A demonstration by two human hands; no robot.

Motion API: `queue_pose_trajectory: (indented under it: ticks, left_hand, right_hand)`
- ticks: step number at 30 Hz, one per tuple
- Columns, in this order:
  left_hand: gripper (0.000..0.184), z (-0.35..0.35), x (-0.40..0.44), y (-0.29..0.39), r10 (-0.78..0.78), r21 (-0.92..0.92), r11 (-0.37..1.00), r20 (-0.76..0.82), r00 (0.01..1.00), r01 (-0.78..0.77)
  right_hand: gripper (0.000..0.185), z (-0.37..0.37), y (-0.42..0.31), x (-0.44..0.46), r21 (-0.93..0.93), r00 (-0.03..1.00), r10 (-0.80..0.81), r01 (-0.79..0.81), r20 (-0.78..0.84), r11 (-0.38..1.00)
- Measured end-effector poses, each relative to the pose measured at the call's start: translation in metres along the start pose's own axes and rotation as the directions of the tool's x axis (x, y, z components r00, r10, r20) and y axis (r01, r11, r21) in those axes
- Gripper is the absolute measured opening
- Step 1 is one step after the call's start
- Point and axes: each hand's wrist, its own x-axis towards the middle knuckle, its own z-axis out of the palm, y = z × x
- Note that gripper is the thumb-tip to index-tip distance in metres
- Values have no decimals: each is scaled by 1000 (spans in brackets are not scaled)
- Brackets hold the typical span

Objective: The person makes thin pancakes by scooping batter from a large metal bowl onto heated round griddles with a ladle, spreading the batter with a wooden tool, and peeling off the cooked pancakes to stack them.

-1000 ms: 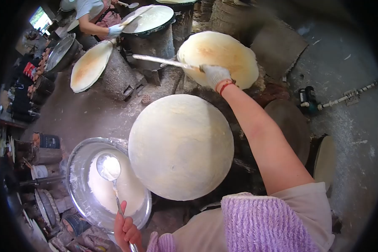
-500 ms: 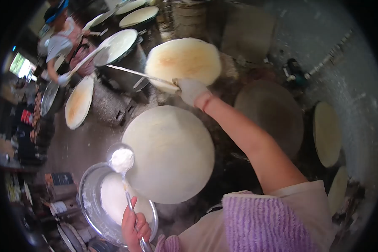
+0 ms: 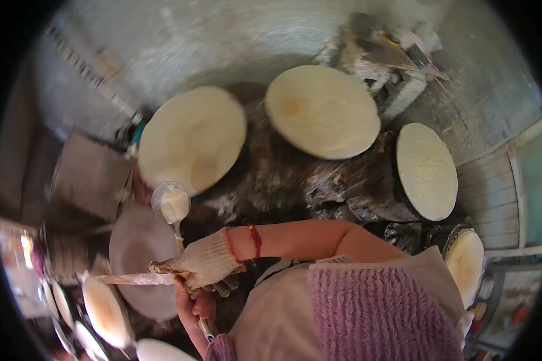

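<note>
My left hand is bare, its fingers wrapped round the metal handle of a ladle whose bowl holds white batter. Part of that handle is hidden behind my right hand, which wears a knitted work glove. The gloved fingers grip a long, flat wooden stick pointing left. Both hands are close together, the right just above the left. Beneath the stick lies a round bare griddle. Beyond the ladle bowl, a large flatbread with light brown patches covers another griddle.
More pale flatbreads cook ahead, one at centre, one at right and one by my elbow side. Several others line the lower left, including a browned one. A grey wall rises behind the sooty stove top.
My view has swung right, and the batter bucket and co-worker are out of sight. My right hand with the stick has drawn in beside my left; the loaded ladle is away from the bucket.
</note>
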Motion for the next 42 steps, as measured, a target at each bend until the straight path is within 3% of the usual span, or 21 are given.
queue_pose_trajectory:
  ticks: [3,4,5,7,8,9,11,13,16,21,23,25,27,31,33,35,36,37,39,41,42]
  left_hand:
    - [34,85,70,-22,-43,72,997,149,988,33]
    - [32,110,90,-28,-31,134,991,286,958,-8]
    - [31,134,102,-22,-62,149,989,353,934,9]
    - [31,161,121,-6,35,-152,988,398,917,28]
    - [32,203,135,-9,6,147,976,719,695,-160]
    - [33,216,140,-9,3,115,985,736,676,-130]
    - [37,235,152,-17,28,28,998,649,760,-60]
    - [38,247,162,-29,-15,19,1000,575,818,5]
    - [39,251,174,-46,-74,-58,992,462,884,114]
    - [40,242,149,-60,-53,-260,957,288,956,131]
    - [41,243,138,-63,-15,-328,939,257,966,102]
    - [40,250,120,-66,344,-185,878,-397,851,-441]
    - [38,187,94,-40,105,-412,911,244,964,5]
    - [36,144,45,-25,273,-407,892,139,952,-196]
    - [35,114,12,-16,363,-437,859,154,919,-266]
    - [34,84,-26,-4,430,-421,830,67,900,-365]
    - [34,66,-45,1,467,-437,811,81,880,-390]
    - [34,49,-62,2,505,-448,789,83,859,-421]
    - [34,12,-103,14,540,-439,754,-8,841,-488]
    - [34,-17,-143,22,562,-451,721,-64,825,-526]
    - [34,-31,-162,25,583,-440,698,-110,805,-565]
  right_hand:
    - [66,-72,38,-91,-304,756,-394,266,-523,915]
    - [74,-105,38,-150,206,896,94,-3,-434,979]
    - [67,-127,79,-188,152,789,108,-18,-605,988]
    - [39,-181,171,-295,513,489,229,591,-842,623]
    - [41,-213,207,-353,440,361,251,739,-898,510]
    - [38,-246,176,-377,358,-46,614,777,-788,518]
    - [54,-285,235,-463,288,-99,702,865,-706,411]
    - [89,-313,265,-501,192,-336,671,789,-661,584]
    - [80,-356,300,-538,244,-189,676,836,-713,492]
    - [72,-373,326,-548,223,-361,731,792,-580,568]
    - [67,-364,335,-566,75,-185,591,918,-785,389]
    - [62,-349,345,-589,48,7,396,995,-918,92]
    - [57,-337,355,-621,113,166,171,952,-971,-283]
    - [52,-252,320,-579,284,203,-202,585,-958,-760]
    - [59,-193,236,-533,361,334,-139,883,-932,-299]
    - [70,-144,135,-424,182,261,-204,923,-944,340]
    - [80,-120,133,-411,21,44,-28,829,-999,558]
    - [80,-111,122,-375,52,81,-29,837,-996,544]
    - [79,-82,76,-273,-147,-259,48,681,-965,717]
    - [66,-68,81,-232,83,63,54,782,-997,618]
    - [60,-62,90,-199,10,-73,54,504,-996,864]
